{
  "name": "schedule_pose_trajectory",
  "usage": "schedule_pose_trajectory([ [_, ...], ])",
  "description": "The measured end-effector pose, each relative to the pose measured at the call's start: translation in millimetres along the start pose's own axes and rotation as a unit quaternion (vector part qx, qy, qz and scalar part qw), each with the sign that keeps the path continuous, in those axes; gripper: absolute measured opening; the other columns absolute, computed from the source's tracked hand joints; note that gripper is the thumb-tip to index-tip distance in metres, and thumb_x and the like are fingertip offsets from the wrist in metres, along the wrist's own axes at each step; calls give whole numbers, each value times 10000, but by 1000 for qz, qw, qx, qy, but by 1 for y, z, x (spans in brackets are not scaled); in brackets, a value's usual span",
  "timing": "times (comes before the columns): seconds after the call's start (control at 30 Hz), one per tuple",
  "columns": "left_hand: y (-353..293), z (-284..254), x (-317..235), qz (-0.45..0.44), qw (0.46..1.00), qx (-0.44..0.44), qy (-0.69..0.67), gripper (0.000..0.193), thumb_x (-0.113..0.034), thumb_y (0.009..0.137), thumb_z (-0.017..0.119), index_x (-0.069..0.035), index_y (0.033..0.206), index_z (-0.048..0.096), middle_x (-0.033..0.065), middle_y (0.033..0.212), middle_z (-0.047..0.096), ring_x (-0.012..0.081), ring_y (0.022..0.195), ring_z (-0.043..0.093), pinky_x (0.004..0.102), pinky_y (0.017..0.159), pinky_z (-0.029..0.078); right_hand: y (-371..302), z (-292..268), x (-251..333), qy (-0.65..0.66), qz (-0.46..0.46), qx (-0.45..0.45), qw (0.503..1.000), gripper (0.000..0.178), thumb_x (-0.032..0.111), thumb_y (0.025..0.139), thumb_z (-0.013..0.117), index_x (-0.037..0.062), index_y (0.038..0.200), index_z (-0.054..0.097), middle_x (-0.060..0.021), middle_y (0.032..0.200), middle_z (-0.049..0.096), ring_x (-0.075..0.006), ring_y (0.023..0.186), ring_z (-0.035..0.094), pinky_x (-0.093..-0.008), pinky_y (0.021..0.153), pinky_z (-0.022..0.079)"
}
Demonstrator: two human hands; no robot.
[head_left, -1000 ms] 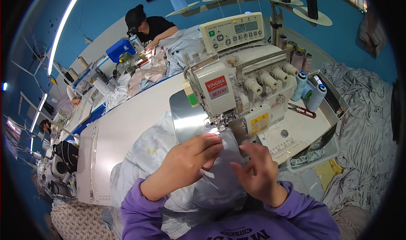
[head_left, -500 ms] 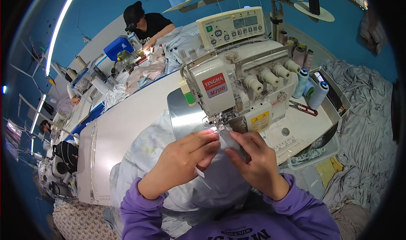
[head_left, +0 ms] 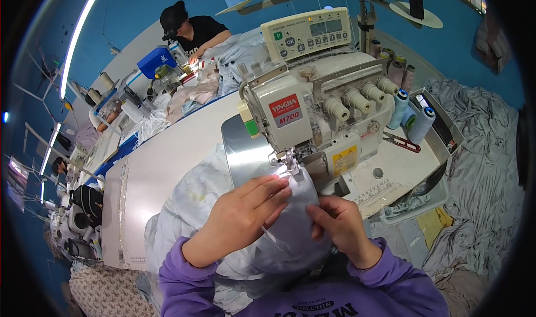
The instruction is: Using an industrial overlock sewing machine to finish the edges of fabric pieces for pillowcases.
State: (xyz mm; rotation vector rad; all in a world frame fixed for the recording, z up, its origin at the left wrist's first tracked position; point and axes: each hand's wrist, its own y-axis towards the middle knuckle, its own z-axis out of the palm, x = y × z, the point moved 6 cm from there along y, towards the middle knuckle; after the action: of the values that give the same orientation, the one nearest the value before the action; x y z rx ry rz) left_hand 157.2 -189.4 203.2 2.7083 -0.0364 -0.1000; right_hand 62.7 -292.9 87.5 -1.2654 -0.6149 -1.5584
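Close before the sewing machine [head_left: 318,130], pale cloth [head_left: 301,219] lies beneath the left hand [head_left: 240,214] and in the pinch of the right hand [head_left: 343,225].
In the head view, the hands are apart: the left lays its fingers together on the cloth near the presser foot [head_left: 291,162], probably to keep it flat; whether its thumb pinches I cannot tell. The right grips the cloth's right edge between thumb and finger, seemingly to hold it in line. Counted: one machine, four cream dials [head_left: 357,100], two standing blue thread spools [head_left: 398,110], one pair of red snips [head_left: 403,143] on the table [head_left: 405,163], likely within reach.
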Motion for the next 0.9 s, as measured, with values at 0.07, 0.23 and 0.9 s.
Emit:
schedule_pose_trajectory([
  [0.07, 0, 1, 2, -2, 1000, 2, -2, 314, -49, 721, 665, -30, 1030, 609, 86, 1049, 594, 239, 1020, 585, 308, 757, 518, 2, 0, -1, 23, -9, -3, 1000, 160, 128, 881, 603, -26, 928, 599, -40, 638, 586, -99, 508, 556, -215, 470, 441],
  [0.23, 1, 0, 6, -11, 1000, 8, 14, 306, -36, 733, 643, -26, 1036, 604, 97, 1046, 594, 251, 1026, 584, 319, 766, 517, 6, 3, 2, 71, -12, 11, 997, 169, 162, 879, 620, 3, 836, 585, -26, 630, 579, -79, 523, 553, -211, 497, 458],
  [0.9, -180, 23, -13, -417, 895, -33, -154, 73, -38, 804, 610, -28, 847, 552, 137, 934, 628, 233, 630, 612, 308, 590, 472, 14, 2, 14, 22, -22, 42, 999, 173, 146, 867, 633, 21, 765, 571, -16, 627, 558, -86, 492, 543, -210, 462, 425],
])
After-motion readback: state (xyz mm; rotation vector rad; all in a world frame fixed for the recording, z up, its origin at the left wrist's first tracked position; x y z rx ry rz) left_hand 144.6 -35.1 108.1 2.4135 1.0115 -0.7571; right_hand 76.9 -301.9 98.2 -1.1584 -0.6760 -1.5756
